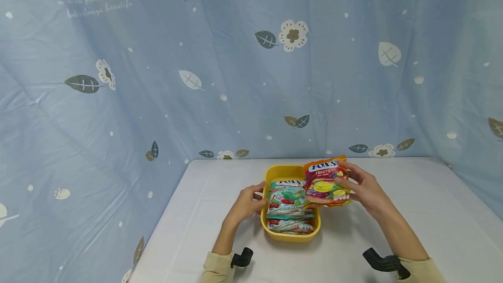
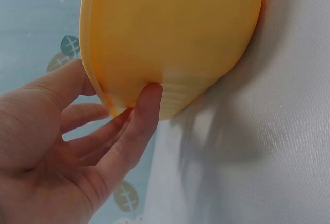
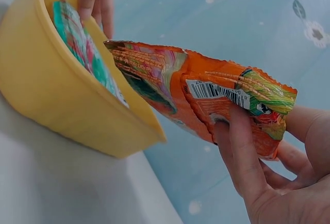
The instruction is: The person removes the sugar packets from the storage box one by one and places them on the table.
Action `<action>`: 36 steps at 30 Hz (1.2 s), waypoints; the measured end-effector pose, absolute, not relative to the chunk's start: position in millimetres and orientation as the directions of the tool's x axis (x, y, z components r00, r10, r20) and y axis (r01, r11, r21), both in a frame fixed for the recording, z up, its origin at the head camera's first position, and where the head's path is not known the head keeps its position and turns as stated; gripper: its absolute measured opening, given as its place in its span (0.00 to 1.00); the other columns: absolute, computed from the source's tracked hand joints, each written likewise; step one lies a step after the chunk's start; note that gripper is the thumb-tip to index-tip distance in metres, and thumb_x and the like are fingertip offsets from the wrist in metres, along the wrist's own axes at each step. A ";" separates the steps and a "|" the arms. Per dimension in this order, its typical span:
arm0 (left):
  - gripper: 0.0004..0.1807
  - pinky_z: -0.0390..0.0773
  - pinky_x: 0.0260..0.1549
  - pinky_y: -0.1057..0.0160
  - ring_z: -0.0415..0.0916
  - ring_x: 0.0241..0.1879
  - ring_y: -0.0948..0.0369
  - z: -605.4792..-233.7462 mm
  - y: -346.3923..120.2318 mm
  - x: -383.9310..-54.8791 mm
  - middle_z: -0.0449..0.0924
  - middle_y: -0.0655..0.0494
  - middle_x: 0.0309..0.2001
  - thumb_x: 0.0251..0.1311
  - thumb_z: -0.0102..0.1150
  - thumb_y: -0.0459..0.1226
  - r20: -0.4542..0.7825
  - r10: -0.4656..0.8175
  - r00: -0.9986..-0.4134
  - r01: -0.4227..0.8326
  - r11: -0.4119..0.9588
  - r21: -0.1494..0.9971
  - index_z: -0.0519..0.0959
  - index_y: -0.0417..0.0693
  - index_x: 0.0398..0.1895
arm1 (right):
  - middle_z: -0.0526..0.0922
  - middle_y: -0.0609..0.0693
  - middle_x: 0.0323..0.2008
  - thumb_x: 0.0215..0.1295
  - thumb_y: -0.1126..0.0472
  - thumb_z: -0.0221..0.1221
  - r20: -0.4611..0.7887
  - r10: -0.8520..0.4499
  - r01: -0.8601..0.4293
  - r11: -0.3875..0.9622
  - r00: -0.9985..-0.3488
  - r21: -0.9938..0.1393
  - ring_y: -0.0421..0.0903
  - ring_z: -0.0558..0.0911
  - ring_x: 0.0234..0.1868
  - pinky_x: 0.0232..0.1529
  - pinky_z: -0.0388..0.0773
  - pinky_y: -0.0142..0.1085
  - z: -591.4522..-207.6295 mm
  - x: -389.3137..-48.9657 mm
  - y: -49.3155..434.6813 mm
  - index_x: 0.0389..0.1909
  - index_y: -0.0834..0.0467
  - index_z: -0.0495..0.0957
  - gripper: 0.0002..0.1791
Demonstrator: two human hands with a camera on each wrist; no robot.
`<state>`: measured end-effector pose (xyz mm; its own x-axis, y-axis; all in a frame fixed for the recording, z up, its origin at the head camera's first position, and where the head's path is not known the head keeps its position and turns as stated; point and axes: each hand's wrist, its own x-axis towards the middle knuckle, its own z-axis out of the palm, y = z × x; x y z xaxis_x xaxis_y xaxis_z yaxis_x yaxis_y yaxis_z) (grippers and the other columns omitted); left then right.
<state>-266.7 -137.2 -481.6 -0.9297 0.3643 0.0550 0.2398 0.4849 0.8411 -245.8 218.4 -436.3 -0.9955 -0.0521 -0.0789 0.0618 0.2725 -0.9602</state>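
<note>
Orange packet (image 1: pixel 326 184): I am holding this bag of sweets over the right side of the yellow tub (image 1: pixel 291 237), its printed front facing up towards me; whether it is touching the rim I cannot tell.
Right fingers (image 3: pixel 245 152): They are gripping the orange packet at its right end, pressing on both faces, the barcode side included; I think this is leaving the rest of the soft bag free.
Left fingers (image 2: pixel 142 118): They are pinching the left wall of the yellow tub at its rim, probably because a light tub needs steadying.
Yellow tub: It is sitting open side up on the bench (image 1: pixel 220 174), right between my two arms, which I judge is putting it in easy reach of both.
Green packet (image 1: pixel 288 198): It is lying face up inside the tub, overlapping a similar packet (image 1: pixel 291 226) at the near end, likely because they are sharing a narrow space.
</note>
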 end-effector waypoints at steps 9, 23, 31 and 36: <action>0.34 0.86 0.25 0.66 0.78 0.47 0.54 -483.0 -137.0 -267.3 0.76 0.41 0.57 0.63 0.61 0.36 0.058 0.366 -0.929 0.246 0.490 0.836 0.63 0.39 0.72 | 0.59 0.63 0.71 0.64 0.40 0.60 -0.086 -0.022 0.077 0.285 -0.996 -0.955 0.57 0.71 0.61 0.49 0.86 0.39 -438.8 -246.6 229.5 0.77 0.46 0.54 0.43; 0.34 0.86 0.25 0.66 0.78 0.47 0.54 -482.7 -136.9 -267.9 0.76 0.41 0.58 0.63 0.61 0.36 0.051 0.361 -0.931 0.233 0.483 0.844 0.63 0.39 0.72 | 0.57 0.64 0.72 0.64 0.39 0.59 -0.096 -0.003 0.090 0.301 -0.995 -0.949 0.57 0.69 0.62 0.46 0.85 0.33 -440.9 -246.7 243.6 0.77 0.46 0.52 0.44; 0.35 0.86 0.25 0.66 0.78 0.47 0.54 -482.9 -136.6 -268.4 0.76 0.41 0.58 0.63 0.61 0.36 0.050 0.362 -0.931 0.235 0.488 0.840 0.63 0.39 0.72 | 0.57 0.63 0.72 0.65 0.39 0.58 -0.106 -0.003 0.100 0.291 -0.994 -0.952 0.54 0.71 0.59 0.46 0.85 0.33 -443.7 -246.8 250.4 0.77 0.45 0.52 0.44; 0.35 0.86 0.25 0.65 0.78 0.46 0.54 -483.3 -136.7 -268.3 0.76 0.41 0.57 0.63 0.61 0.36 0.043 0.360 -0.932 0.226 0.484 0.846 0.63 0.39 0.72 | 0.56 0.63 0.72 0.65 0.39 0.57 -0.110 -0.001 0.105 0.288 -0.994 -0.952 0.52 0.71 0.57 0.46 0.85 0.32 -445.1 -246.0 253.1 0.78 0.46 0.51 0.44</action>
